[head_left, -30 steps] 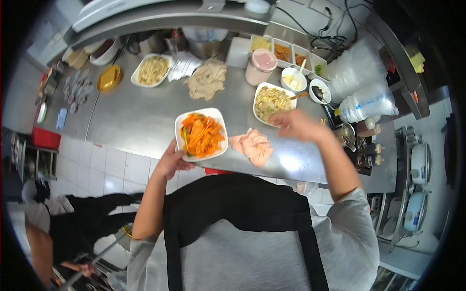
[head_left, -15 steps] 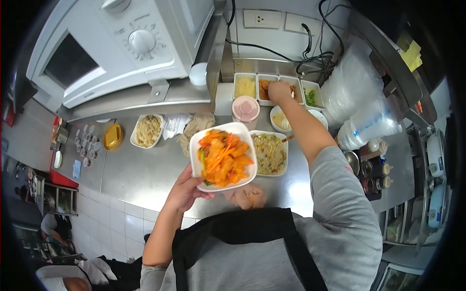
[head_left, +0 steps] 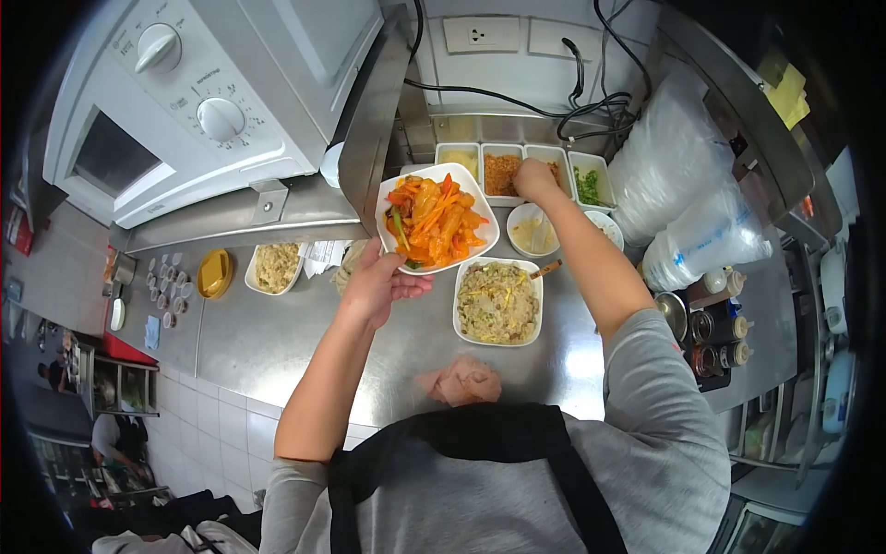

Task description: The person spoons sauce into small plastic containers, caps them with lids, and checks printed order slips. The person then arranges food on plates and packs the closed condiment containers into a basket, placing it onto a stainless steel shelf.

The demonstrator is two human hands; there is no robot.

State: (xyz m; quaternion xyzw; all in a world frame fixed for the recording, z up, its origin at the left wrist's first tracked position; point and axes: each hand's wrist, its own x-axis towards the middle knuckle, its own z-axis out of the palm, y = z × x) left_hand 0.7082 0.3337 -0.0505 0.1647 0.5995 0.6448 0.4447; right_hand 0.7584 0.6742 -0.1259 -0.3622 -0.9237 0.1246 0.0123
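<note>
My left hand [head_left: 371,284] holds a white square bowl [head_left: 492,242] by its near left edge, with the thumb at the rim and fingers underneath. Glossy orange stir-fry [head_left: 436,222] with red and green pieces fills it. At the back of the counter, my right hand [head_left: 534,181] is closed and reaches down where two small tubs meet. Its fingertips, and anything in them, are hidden. Brown crumbs [head_left: 501,172] lie in the tub beside it, and chopped green herbs [head_left: 587,185] in the tub to the right. A bowl of fried rice [head_left: 498,303] stands below.
A crumpled pink cloth [head_left: 466,380] lies near the front edge. A small white bowl [head_left: 532,231] sits under my right forearm. Plastic-wrapped stacks [head_left: 683,175] and bottles [head_left: 734,328] stand at right. A shelf carrying a white microwave [head_left: 198,102] overhangs the left, above another rice bowl [head_left: 275,268].
My left hand has carried the bowl of stir-fry farther from my body, toward the tubs; it now covers the pink lidded cup. My right hand stays at the tubs. The view has shifted slightly.
</note>
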